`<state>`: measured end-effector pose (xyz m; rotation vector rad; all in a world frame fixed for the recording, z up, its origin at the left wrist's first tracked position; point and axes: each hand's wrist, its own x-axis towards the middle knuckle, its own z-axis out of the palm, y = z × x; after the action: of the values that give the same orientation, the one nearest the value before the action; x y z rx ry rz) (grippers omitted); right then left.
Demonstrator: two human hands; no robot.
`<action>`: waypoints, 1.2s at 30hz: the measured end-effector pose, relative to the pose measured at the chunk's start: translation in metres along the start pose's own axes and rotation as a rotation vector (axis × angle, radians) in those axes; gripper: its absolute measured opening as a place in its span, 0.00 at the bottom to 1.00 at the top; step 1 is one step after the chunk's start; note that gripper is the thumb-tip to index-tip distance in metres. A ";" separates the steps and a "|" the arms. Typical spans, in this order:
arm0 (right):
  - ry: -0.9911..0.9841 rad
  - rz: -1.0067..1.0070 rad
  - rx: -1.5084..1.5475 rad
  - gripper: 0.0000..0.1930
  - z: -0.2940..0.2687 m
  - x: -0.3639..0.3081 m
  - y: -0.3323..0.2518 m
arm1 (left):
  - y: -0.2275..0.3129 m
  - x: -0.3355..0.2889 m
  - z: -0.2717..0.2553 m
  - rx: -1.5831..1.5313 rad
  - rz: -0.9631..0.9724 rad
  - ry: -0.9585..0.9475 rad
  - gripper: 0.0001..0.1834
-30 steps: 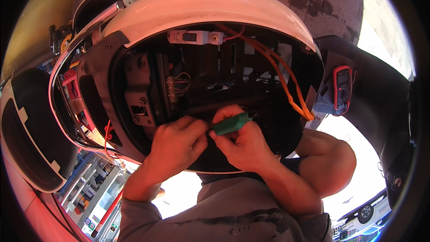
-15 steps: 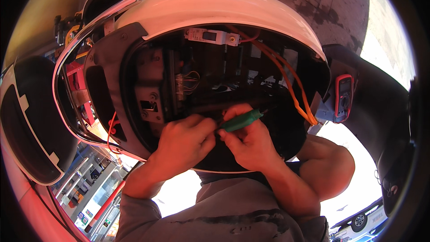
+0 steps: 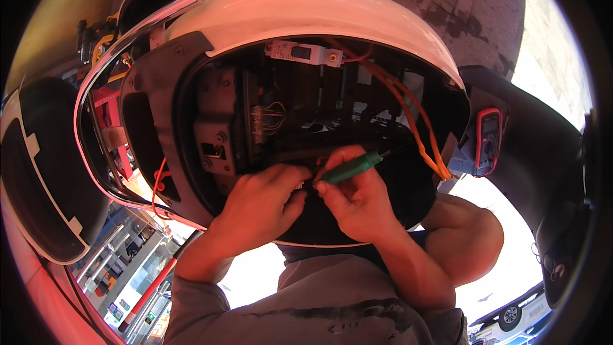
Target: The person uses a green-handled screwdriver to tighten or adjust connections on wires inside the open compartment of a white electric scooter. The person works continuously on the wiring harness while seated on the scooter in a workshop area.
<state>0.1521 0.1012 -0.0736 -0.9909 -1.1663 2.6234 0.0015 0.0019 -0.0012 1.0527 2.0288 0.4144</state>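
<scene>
My left hand (image 3: 258,203) is closed in a pinch over the front of the dark opening in a pale scooter-like body (image 3: 319,9). Between its thumb and fingers a small pale piece (image 3: 299,185), perhaps a connector, shows in part. Just right of it, my right hand (image 3: 361,207) grips a green tapered tool (image 3: 351,169) with a thin dark tip pointing to the upper right. The tool's near end lies between my thumb and forefinger, close to the left fingertips. What lies between the two hands is too small to make out.
A small white breaker switch (image 3: 305,53) sits at the opening's far rim. Orange cables (image 3: 412,112) run down the right side. Fine wires leave a connector block (image 3: 257,124) at left. A red-edged multimeter (image 3: 488,140) rests on the dark seat (image 3: 536,134).
The green tool and my right fingers have shifted slightly right and up. My left fingers have parted a little, and the small pale piece now shows between them.
</scene>
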 end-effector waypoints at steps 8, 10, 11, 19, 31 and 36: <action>-0.059 0.049 0.007 0.18 0.002 -0.001 -0.005 | -0.001 -0.002 -0.001 0.055 -0.061 -0.075 0.13; -0.068 0.050 0.057 0.18 0.006 -0.002 -0.004 | -0.002 -0.003 0.000 0.048 -0.015 -0.038 0.12; -0.062 0.038 0.024 0.18 0.007 -0.002 -0.003 | -0.002 -0.004 0.000 0.045 -0.017 -0.029 0.12; -0.058 0.053 0.000 0.18 0.009 -0.002 0.003 | -0.003 -0.004 0.002 0.051 -0.005 -0.004 0.09; -0.064 0.058 -0.006 0.18 0.009 -0.003 0.002 | -0.003 -0.002 0.003 0.040 -0.003 0.006 0.09; -0.002 -0.028 -0.056 0.13 0.013 -0.001 0.003 | -0.002 -0.002 0.003 0.042 -0.010 0.006 0.09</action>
<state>0.1454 0.0906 -0.0690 -0.9742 -1.2519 2.5836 0.0032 -0.0017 -0.0032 1.0678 2.0550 0.3715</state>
